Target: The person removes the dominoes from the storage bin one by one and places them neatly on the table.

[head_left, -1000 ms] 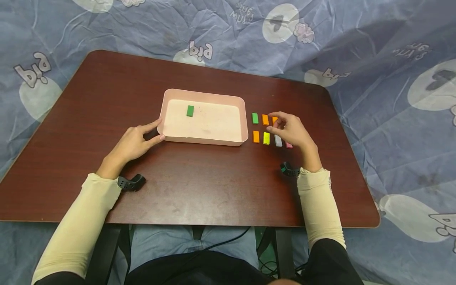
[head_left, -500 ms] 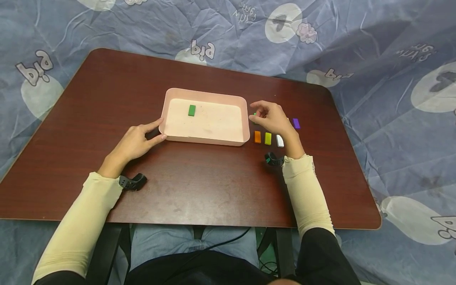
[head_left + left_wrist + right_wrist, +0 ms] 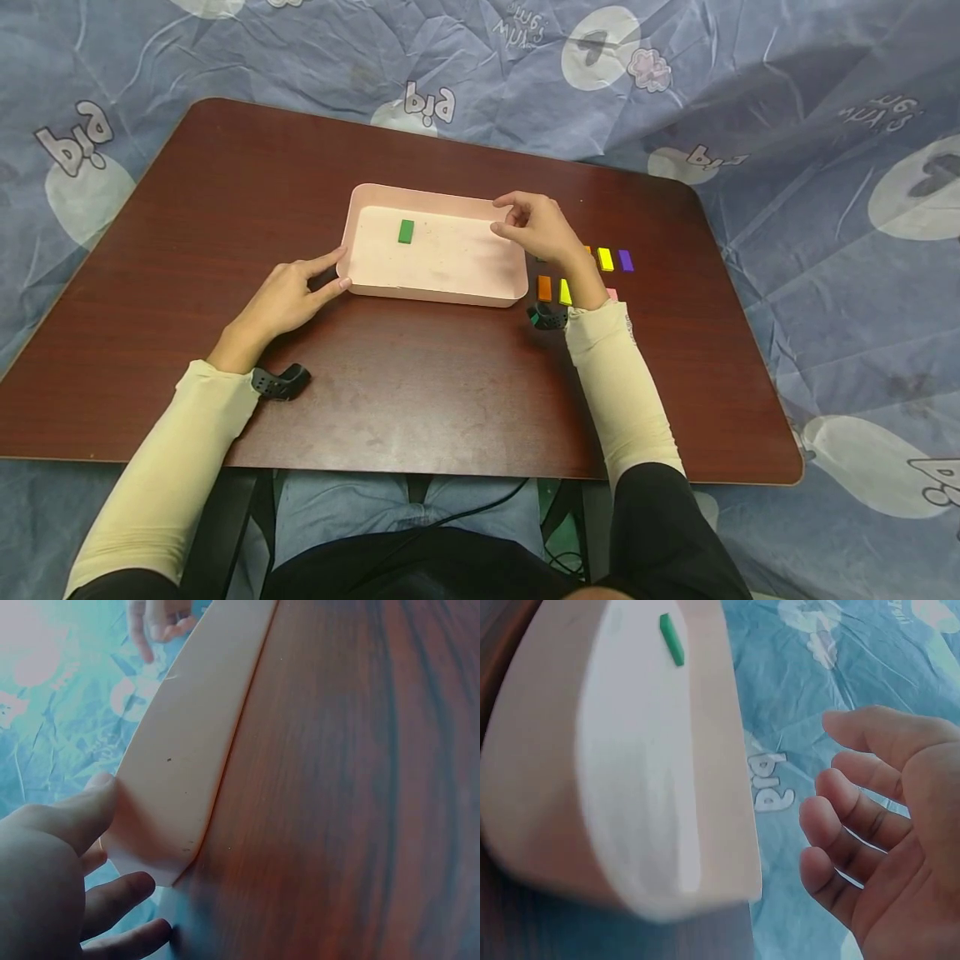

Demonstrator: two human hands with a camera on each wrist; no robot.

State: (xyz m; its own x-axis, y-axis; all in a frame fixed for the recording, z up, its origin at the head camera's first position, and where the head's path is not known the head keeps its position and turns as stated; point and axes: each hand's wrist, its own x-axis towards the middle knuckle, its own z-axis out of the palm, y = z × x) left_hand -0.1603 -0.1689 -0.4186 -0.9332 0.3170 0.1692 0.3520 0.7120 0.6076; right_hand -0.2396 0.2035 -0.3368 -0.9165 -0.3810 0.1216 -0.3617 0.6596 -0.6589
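A shallow pink tray (image 3: 438, 292) with a pale inside lies on the table, and a green block (image 3: 406, 232) lies in it. At the tray's left end my left hand (image 3: 273, 304) touches the corner, its thumb and index finger extended and spread; in the left wrist view the thumb tip meets the rim. Over the tray's right end hovers my right hand (image 3: 543, 229). Its fingers are loosely bent, with a gap between thumb and index finger. In the right wrist view nothing shows between the right hand's fingers (image 3: 821, 821).
Right of the tray lie an orange block (image 3: 544, 288), a yellow block (image 3: 566, 292), another yellow block (image 3: 605, 259), a purple block (image 3: 626, 260) and a pink block (image 3: 612, 294). The right wrist covers others. A patterned blue cloth (image 3: 480, 50) lies beyond the brown table (image 3: 420, 383).
My right hand has moved left from above the blocks to over the tray's right end, uncovering a yellow and a purple block. My left hand stays at the tray's corner.
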